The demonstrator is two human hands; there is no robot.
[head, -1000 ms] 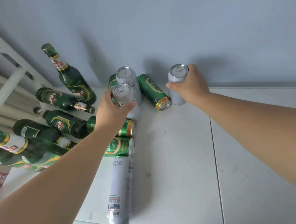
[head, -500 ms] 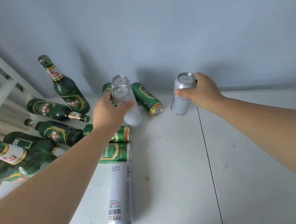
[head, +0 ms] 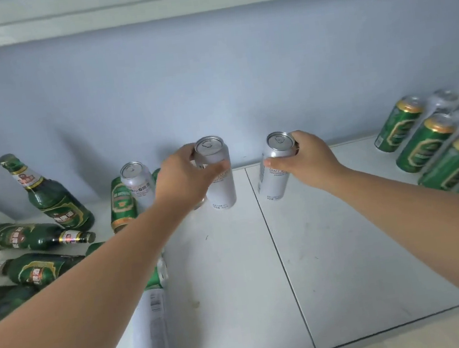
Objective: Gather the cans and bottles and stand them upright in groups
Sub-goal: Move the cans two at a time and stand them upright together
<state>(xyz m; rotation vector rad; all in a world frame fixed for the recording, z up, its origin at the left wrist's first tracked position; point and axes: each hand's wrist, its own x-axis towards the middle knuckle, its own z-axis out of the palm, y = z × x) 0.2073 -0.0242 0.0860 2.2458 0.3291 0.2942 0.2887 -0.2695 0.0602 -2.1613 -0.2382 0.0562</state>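
Note:
My left hand grips a tall silver can near its top, held upright over the white table. My right hand grips a second silver can, also upright and just right of the first. Another silver can stands upright behind my left arm, beside a green can. A silver can lies on its side near the front edge. One green bottle stands at the left; others lie flat.
A group of green cans and silver cans stands upright at the far right. A grey wall runs behind the table. A seam splits the tabletop. More green bottles lie piled at the left edge.
Both hands have carried their silver cans to the right, away from the pile. The view has swung right, bringing the standing cans at the far right into sight.

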